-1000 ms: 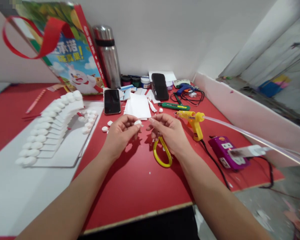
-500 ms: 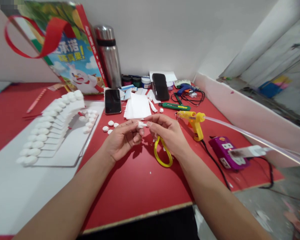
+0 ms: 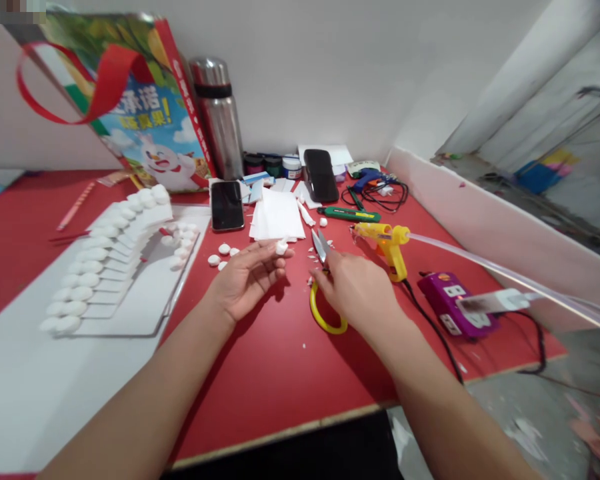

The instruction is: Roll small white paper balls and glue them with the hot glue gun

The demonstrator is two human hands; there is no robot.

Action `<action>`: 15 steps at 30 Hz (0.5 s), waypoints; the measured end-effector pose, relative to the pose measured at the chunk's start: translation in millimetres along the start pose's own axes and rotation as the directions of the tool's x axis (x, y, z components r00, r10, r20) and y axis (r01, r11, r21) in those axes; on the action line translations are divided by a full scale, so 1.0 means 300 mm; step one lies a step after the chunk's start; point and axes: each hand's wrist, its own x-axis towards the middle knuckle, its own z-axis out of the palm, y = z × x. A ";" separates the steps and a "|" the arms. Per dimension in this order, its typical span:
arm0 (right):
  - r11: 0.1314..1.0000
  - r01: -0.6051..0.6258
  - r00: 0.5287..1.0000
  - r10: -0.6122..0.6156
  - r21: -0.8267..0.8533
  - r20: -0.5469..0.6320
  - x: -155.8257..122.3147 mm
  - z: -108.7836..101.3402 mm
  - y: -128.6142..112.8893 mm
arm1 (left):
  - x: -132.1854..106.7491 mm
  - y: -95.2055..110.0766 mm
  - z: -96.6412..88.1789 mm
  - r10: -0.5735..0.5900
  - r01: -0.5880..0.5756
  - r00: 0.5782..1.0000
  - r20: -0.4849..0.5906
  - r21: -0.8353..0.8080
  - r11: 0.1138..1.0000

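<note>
My left hand (image 3: 247,277) is palm up over the red table (image 3: 275,360) and pinches a small white foam piece (image 3: 281,247) at its fingertips. My right hand (image 3: 355,290) lies on the yellow-handled scissors (image 3: 324,293), fingers curled around the handles. The blades (image 3: 321,245) stick up past my fingers, pointing away from me. Small white scraps lie beside the blades. A stack of white sheets (image 3: 276,215) rests just beyond both hands.
A white stepped foam model (image 3: 115,260) with rounded pieces sits on a white board at left. A yellow glue gun (image 3: 386,243), a purple power strip (image 3: 453,303), a green cutter (image 3: 347,214), two phones, a steel flask (image 3: 219,117) and a printed bag stand around.
My right hand let go of the white piece and dropped onto the scissors, closing on their handles. My left hand kept the piece and turned palm up.
</note>
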 end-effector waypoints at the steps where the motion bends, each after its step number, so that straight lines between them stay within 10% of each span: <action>1: 0.996 -0.018 0.999 0.020 -0.088 0.032 -0.020 -0.009 -0.010 | 0.000 0.001 0.000 -0.010 0.010 1.000 -0.018 -0.013 1.000; 15: 0.976 -0.092 0.971 0.132 -0.198 0.199 -0.076 -0.022 0.043 | 0.003 -0.007 -0.003 0.038 -0.039 0.999 -0.019 -0.060 0.997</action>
